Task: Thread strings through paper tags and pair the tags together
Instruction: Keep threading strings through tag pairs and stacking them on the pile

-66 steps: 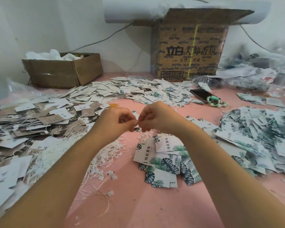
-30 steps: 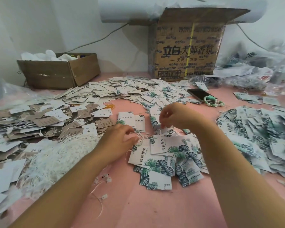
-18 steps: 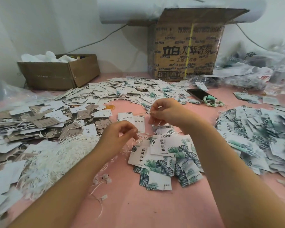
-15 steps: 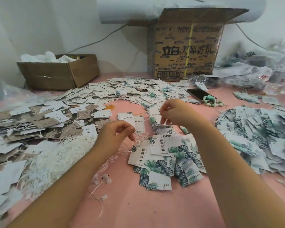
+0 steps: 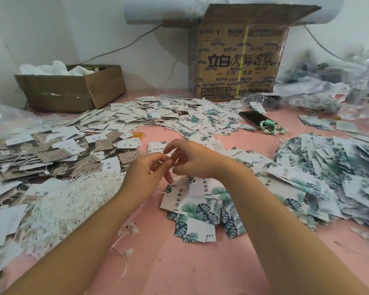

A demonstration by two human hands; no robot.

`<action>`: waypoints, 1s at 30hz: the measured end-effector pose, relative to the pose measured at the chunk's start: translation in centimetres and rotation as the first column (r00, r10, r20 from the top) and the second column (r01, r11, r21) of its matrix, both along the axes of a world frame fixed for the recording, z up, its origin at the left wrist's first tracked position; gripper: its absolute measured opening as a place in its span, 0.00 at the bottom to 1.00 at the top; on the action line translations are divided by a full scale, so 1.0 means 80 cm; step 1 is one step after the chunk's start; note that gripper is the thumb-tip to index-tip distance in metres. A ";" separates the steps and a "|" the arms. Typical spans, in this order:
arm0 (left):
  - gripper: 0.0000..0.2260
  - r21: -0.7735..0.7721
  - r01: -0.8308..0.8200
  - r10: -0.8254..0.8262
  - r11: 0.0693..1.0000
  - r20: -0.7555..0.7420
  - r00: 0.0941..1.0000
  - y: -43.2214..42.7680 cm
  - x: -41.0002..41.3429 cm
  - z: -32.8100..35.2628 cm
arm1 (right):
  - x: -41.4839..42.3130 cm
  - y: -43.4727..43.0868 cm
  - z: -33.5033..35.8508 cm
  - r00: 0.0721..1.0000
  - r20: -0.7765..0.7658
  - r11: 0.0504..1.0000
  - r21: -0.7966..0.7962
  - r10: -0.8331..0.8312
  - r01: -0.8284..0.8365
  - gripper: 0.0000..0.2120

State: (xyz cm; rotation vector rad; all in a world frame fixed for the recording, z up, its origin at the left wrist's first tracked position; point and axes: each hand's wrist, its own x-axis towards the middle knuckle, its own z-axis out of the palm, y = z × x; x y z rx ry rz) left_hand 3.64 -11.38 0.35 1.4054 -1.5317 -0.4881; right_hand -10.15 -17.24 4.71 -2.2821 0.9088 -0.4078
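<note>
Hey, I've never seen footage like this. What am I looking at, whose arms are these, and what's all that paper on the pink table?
No machine here: a person wears a camera on the head, so the one picture looks down along their own bare arms. The left hand and right hand meet at the fingertips above the pink table; anything pinched between them is too thin to see. Under them lie leaf-print tags, to their left a heap of white strings, with more tag piles around. A low cardboard box and a tall box stand at the back.

White tags (image 5: pixel 190 207) printed with teal-green leaves cover a pink table (image 5: pixel 179 262) beside white strings (image 5: pixel 73 199) (the beads (image 5: pixel 273 129) look pale green).
</note>
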 end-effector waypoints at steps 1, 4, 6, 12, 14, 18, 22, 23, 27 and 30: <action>0.09 -0.012 0.001 -0.001 1.000 -0.005 1.000 0.000 0.000 0.000 | 0.005 0.001 -0.004 1.000 0.014 1.000 0.003 0.007 -0.007 0.16; 0.05 -0.033 -0.024 0.026 0.999 0.054 0.998 -0.002 0.004 -0.003 | 0.009 -0.003 -0.013 0.997 0.033 0.996 -0.059 -0.064 0.066 0.11; 0.03 -0.047 -0.098 0.105 0.994 0.173 0.979 -0.006 0.012 -0.008 | 0.003 -0.011 -0.014 0.982 0.061 0.975 -0.123 -0.179 0.186 0.12; 0.24 -0.015 -0.308 0.224 0.951 0.722 0.655 -0.028 0.048 -0.020 | -0.032 -0.033 -0.028 0.851 -0.235 0.807 -0.506 -0.470 0.306 0.21; 0.27 0.021 -0.311 0.185 0.950 0.765 0.617 -0.033 0.053 -0.025 | -0.034 -0.033 -0.039 0.818 -0.284 0.786 -0.545 -0.500 0.291 0.21; 0.26 0.067 -0.294 0.132 0.953 0.786 0.604 -0.038 0.053 -0.032 | -0.031 -0.036 -0.043 0.817 -0.278 0.752 -0.605 -0.505 0.259 0.16; 0.25 0.081 -0.292 0.121 0.953 0.783 0.611 -0.044 0.052 -0.034 | -0.029 -0.037 -0.040 0.819 -0.297 0.766 -0.595 -0.491 0.243 0.15; 0.24 0.086 -0.287 0.114 0.954 0.781 0.614 -0.045 0.051 -0.034 | -0.029 -0.036 -0.039 0.818 -0.309 0.773 -0.589 -0.484 0.235 0.15; 0.21 0.086 -0.263 0.101 0.961 0.776 0.623 -0.052 0.051 -0.031 | -0.029 -0.035 -0.033 0.824 -0.341 0.814 -0.534 -0.453 0.227 0.16; 0.18 0.035 -0.252 0.132 0.967 0.778 0.614 -0.054 0.050 -0.028 | -0.030 -0.036 -0.030 0.820 -0.366 0.826 -0.523 -0.440 0.210 0.16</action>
